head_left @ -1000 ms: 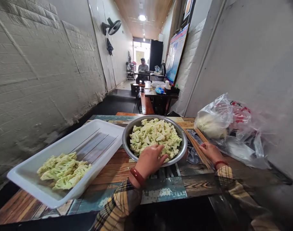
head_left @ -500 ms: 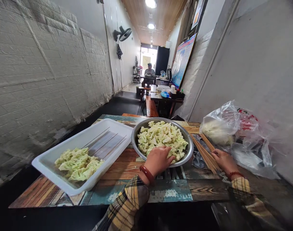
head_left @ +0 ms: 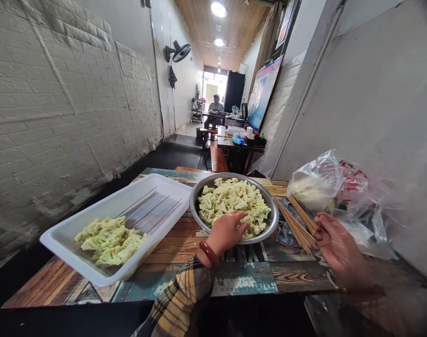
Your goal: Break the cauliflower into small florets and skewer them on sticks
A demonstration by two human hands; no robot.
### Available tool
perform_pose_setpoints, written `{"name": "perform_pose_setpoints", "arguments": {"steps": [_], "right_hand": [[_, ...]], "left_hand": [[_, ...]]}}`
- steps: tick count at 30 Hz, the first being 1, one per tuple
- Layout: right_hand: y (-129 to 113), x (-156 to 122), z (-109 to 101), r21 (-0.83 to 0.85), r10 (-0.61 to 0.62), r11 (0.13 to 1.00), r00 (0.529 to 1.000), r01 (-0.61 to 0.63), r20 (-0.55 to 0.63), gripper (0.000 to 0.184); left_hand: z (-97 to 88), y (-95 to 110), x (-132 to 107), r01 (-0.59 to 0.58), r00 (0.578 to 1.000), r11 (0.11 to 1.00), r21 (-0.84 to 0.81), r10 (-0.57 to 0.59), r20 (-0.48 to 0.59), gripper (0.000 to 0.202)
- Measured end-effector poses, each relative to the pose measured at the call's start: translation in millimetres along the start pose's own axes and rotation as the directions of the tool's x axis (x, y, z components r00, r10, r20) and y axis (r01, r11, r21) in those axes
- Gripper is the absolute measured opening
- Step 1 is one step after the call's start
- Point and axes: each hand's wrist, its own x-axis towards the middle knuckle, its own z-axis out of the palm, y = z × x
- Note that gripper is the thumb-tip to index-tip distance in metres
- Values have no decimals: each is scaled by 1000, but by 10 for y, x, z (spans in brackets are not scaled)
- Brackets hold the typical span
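Note:
A steel bowl (head_left: pixel 274 223) heaped with cauliflower florets (head_left: pixel 234 199) stands in front of me. Over its near rim reaches my left hand (head_left: pixel 229 229), thumb apart and fingers spread on the florets; I see nothing gripped in it. Beside the loose bundle of bamboo skewers (head_left: pixel 297 224) on the right is my right hand (head_left: pixel 336 243), palm turned inward and fingers pinched together; what they hold, if anything, I cannot make out. In the white plastic tray (head_left: pixel 69 252) at left lie skewered cauliflower pieces (head_left: pixel 111 241), their sticks pointing to the far right.
Clear plastic bags (head_left: pixel 316 182), one with pale cauliflower inside, rest against the right wall. Under the skewers is a dark grey cloth (head_left: pixel 286 234). All stand on a patchwork wooden table (head_left: pixel 171 276). Farther back, a person (head_left: pixel 216 104) sits beyond another table (head_left: pixel 230 142).
My right hand has lifted off the skewer bundle and turned, fingers now pinched. My left hand stays at the bowl's near side. The view has shifted slightly.

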Motion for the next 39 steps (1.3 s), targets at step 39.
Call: {"name": "perform_pose_setpoints", "arguments": {"steps": [39], "right_hand": [[473,-638,701,-447,-277,598,695,665,663,23]], "left_hand": [[-3,199,-188,62,997,996,-58,-64,-48,21]]}}
